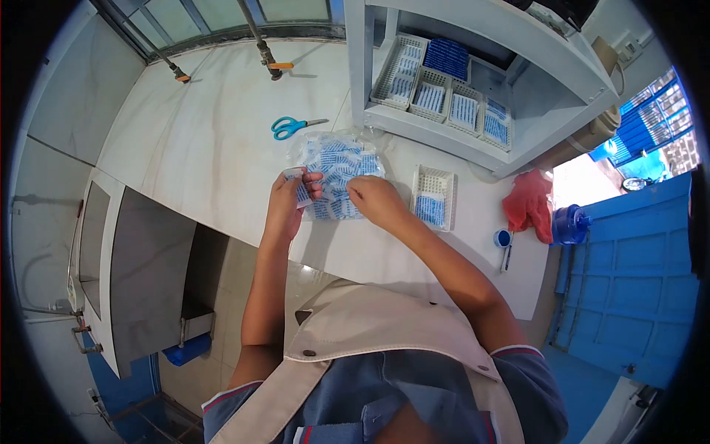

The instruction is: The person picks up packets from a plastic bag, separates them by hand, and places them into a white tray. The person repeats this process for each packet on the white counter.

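Note:
A clear plastic bag of small blue-and-white sachets (336, 166) lies on the white counter (214, 148). My left hand (290, 198) grips a small stack of these sachets at the bag's left edge. My right hand (373, 198) rests on the bag's lower right part, fingers curled and pinching at the sachets there. What exactly its fingertips hold is hidden.
Blue-handled scissors (290, 126) lie behind the bag. A white basket (434, 197) with sachets sits to the right. A shelf unit (473, 89) holds several filled baskets. A red cloth (529, 201), a blue tape roll (503, 238) and two taps (270, 63) are also on the counter.

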`<state>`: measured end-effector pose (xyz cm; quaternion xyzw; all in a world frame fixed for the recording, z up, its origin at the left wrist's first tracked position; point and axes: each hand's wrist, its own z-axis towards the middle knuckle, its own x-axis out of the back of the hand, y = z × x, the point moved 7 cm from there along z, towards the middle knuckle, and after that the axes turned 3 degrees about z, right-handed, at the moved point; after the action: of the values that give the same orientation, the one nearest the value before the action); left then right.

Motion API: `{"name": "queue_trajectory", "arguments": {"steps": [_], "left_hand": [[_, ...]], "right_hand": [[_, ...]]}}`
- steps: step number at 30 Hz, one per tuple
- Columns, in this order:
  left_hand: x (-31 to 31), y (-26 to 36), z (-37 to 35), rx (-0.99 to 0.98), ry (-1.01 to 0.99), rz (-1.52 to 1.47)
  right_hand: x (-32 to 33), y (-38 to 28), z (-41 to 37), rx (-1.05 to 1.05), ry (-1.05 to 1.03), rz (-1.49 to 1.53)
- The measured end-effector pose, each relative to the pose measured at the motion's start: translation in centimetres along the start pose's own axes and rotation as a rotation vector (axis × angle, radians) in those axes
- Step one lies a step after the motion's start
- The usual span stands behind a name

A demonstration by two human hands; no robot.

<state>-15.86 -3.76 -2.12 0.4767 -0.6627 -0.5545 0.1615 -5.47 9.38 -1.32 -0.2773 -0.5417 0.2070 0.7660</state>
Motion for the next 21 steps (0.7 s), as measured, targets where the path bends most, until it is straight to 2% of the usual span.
{"name": "queue_trajectory", "arguments": {"steps": [2,3,5,6,8,9,11,15,18,19,20,21], "left_hand": [[0.0,0.0,0.4,-0.04,-0.013,0.113],[-0.2,-0.2,0.3,-0.041,-0.015,0.113],[-1.6,-0.5,0.0,-0.06,-0.099,0.221],[-2.1,-0.9,-0.2,-0.062,-0.097,0.222],[-2.9,-1.7,-0.3,-0.07,-0.077,0.37],[-2.9,-1.9,-0.2,-0.071,-0.081,0.371],[-2.6,-2.1,0.1,-0.105,-0.032,0.357],[-2.6,0.2,-0.1,-0.103,-0.033,0.284],[-3.1,1.2,-0.2,-0.087,-0.116,0.179],[-3.3,0.7,-0.1,-0.087,-0.116,0.179],[-3.6,0.6,-0.1,-0.169,-0.115,0.243],[-4.1,0.5,-0.3,-0.249,-0.116,0.309]], "right_hand": [[0.2,1.5,0.3,-0.245,-0.031,0.311],[0.0,2.2,0.5,-0.246,-0.029,0.31],[-2.3,4.4,0.6,-0.398,-0.135,0.66],[-2.0,4.2,1.0,-0.395,-0.136,0.661],[-2.0,4.7,0.8,-0.607,-0.117,0.94],[-1.7,4.3,0.9,-0.607,-0.112,0.94],[-0.5,4.4,0.8,-0.686,0.107,1.044],[1.8,3.1,1.6,-0.639,0.068,1.072],[2.8,2.2,2.9,-0.601,-0.034,0.914],[2.9,1.7,3.5,-0.559,-0.055,0.723],[2.8,1.2,4.0,-0.516,-0.074,0.533],[2.6,0.3,4.3,-0.523,-0.072,0.534]]}}
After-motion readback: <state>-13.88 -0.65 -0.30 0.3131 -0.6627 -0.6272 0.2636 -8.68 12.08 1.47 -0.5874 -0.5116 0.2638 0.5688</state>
